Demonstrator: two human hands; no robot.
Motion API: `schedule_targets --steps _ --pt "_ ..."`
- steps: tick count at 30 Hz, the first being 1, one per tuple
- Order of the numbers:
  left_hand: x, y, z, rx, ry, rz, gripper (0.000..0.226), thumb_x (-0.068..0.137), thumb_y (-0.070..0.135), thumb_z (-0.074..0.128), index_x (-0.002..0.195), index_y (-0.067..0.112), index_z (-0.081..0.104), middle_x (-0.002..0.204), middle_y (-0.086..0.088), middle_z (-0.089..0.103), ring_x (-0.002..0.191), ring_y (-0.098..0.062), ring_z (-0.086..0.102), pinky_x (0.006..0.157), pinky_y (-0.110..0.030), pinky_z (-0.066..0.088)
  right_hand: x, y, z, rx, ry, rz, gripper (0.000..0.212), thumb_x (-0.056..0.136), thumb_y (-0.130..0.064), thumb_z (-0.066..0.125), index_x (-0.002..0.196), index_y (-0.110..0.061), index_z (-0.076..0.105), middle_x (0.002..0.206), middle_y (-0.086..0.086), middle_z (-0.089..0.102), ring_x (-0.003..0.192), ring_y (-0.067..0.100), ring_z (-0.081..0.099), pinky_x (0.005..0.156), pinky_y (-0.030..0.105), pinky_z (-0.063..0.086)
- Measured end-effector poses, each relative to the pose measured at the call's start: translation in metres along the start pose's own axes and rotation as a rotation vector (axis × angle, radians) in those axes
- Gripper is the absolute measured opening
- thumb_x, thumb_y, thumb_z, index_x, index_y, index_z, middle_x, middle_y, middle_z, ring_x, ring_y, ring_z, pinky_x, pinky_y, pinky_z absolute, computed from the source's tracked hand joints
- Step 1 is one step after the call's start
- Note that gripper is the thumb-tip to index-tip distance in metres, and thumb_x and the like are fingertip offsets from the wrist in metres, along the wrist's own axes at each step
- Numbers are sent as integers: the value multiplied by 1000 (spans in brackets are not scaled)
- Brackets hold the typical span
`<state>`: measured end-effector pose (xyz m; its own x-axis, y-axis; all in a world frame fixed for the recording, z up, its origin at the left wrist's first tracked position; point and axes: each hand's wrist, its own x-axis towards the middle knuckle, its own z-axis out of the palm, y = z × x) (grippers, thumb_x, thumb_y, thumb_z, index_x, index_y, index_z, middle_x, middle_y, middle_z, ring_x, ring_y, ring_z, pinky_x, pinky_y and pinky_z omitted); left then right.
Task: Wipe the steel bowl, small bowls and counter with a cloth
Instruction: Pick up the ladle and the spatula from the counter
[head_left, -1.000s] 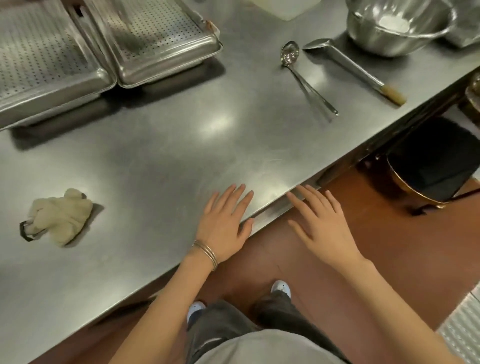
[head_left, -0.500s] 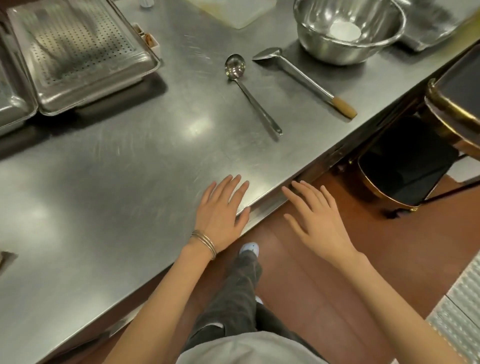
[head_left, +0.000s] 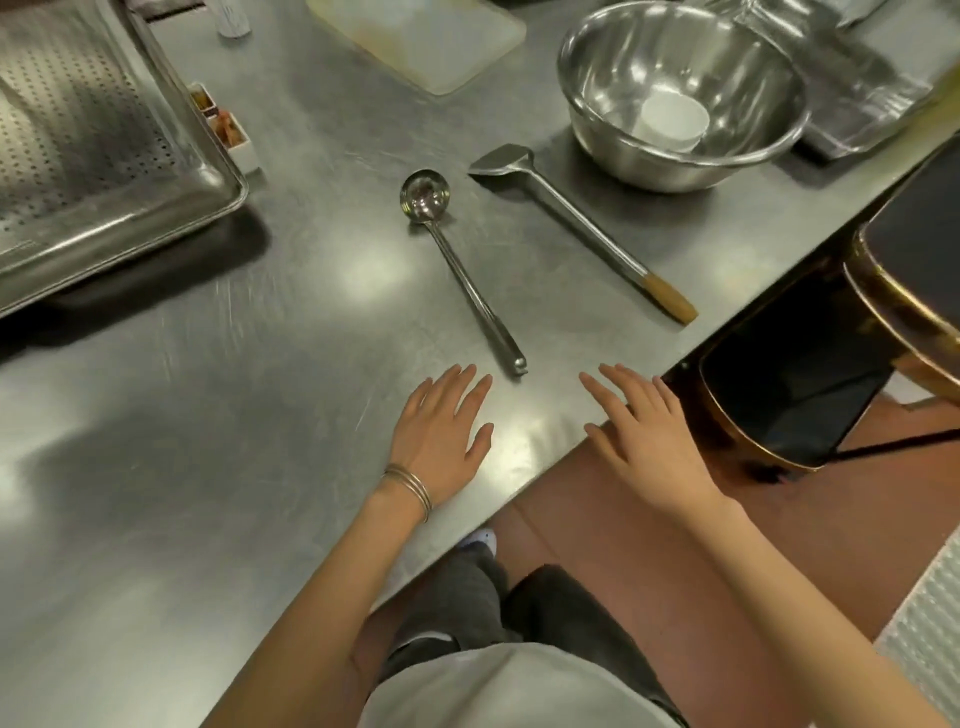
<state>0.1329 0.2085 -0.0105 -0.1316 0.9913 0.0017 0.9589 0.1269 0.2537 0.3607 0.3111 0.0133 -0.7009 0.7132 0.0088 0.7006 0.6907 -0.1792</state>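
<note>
The big steel bowl (head_left: 680, 93) stands at the back right of the steel counter (head_left: 208, 441). A small white bowl (head_left: 672, 120) lies inside it. My left hand (head_left: 441, 431) lies flat on the counter near its front edge, fingers straight, a bangle on the wrist. My right hand (head_left: 644, 431) reaches over the counter's edge with fingers spread, its fingertips above the steel. Neither hand holds anything. No cloth is in view.
A steel ladle (head_left: 457, 260) and a wooden-tipped spatula (head_left: 576, 223) lie between my hands and the bowl. A perforated tray (head_left: 104, 171) sits at the left, a cutting board (head_left: 421, 36) at the back. Black brass-rimmed pans (head_left: 800, 379) stand beyond the counter's right edge.
The view has shifted right along the counter; the cloth at the left has left the frame. The bowl, ladle and spatula now appear closer. My right hand has moved over the counter's edge.
</note>
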Motion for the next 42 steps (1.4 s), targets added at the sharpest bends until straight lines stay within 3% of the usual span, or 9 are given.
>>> schedule_targets --steps 8,13,17,21,24,27,32,37,42 --pt "78 11 15 1 46 -102 54 87 38 34 125 8 57 126 -13 60 117 -30 56 98 -47 42 84 68 3 28 -26 -82 51 93 -41 34 140 -21 37 139 10 47 130 30 42 107 53 29" --pt "128 26 24 -24 68 -231 54 86 37 34 124 7 57 125 -15 60 114 -32 57 97 -47 43 148 116 -2 45 -16 -218 49 92 -38 35 137 -20 36 133 13 52 122 33 48 103 53 36" --pt "165 31 29 -25 81 -377 56 84 38 35 124 6 58 123 -17 60 112 -33 58 93 -47 46 206 148 -8 34 -4 -315 51 90 -37 37 133 -11 45 128 17 53 115 33 48 93 48 44" --pt "187 29 45 -86 38 -586 60 86 39 40 133 3 48 134 -21 49 123 -37 47 100 -47 40 247 166 1 37 -92 -276 60 86 -40 33 133 -6 45 129 19 51 112 39 52 91 46 44" --pt "199 26 60 -107 -16 -737 65 90 33 51 144 4 28 146 -21 30 134 -35 28 111 -41 23 269 178 18 74 -144 -186 60 89 -36 48 140 -6 36 137 17 43 120 38 44 98 45 38" --pt "207 24 67 -70 -64 -830 70 91 28 50 146 2 16 148 -19 24 134 -33 26 112 -36 19 282 184 37 86 -254 -107 70 90 -38 54 145 -6 23 136 18 41 119 36 41 96 46 39" --pt "210 27 70 -189 72 -876 65 81 -1 57 140 -3 31 127 -25 45 110 -37 46 94 -39 42 284 183 52 115 -273 -21 59 95 -21 46 146 -7 21 126 18 48 102 33 52 76 41 46" --pt "215 29 72 -378 156 -1079 59 88 -3 47 143 3 26 131 -22 40 103 -34 52 88 -33 43 283 180 57 244 -238 39 43 95 -11 42 136 -3 34 116 20 53 82 36 55 64 37 40" --pt "208 32 75 -542 377 -1131 38 87 -3 51 126 -1 48 115 -20 52 98 -33 55 81 -25 38 279 185 50 402 -211 88 32 95 -17 47 124 -3 43 98 18 60 71 26 50 63 32 40"
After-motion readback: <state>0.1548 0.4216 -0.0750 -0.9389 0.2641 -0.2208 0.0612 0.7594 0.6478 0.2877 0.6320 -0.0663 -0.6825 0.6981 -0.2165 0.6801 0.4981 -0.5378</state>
